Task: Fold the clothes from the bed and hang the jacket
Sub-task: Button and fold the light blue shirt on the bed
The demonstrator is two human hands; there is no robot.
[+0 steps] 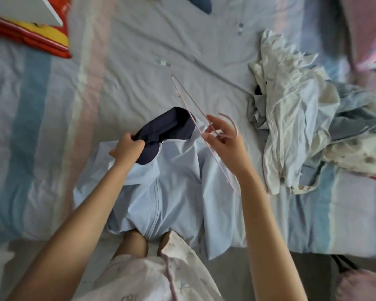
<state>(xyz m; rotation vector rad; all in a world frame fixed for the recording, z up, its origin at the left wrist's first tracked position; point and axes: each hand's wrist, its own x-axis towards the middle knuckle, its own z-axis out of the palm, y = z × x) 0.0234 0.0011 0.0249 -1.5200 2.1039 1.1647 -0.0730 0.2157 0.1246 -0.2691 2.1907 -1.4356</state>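
A light blue jacket (171, 192) with a dark navy collar (167, 129) and a front zip lies on the bed's near edge, its hem hanging over my knees. My left hand (128, 148) grips the navy collar at its left side. My right hand (224, 140) holds a thin pink hanger (195, 118) by its neck, just right of the collar, the hook curling over my fingers. The hanger slants above the jacket's right shoulder. A crumpled heap of white and pale blue clothes (295, 127) lies at the right.
The bed (139, 51) has a striped sheet in pale blue, pink and grey. A red and yellow item (41, 40) lies at the far left under a white board. A dark blue object (202, 3) sits at the top edge. A pink pillow (369, 29) fills the top right.
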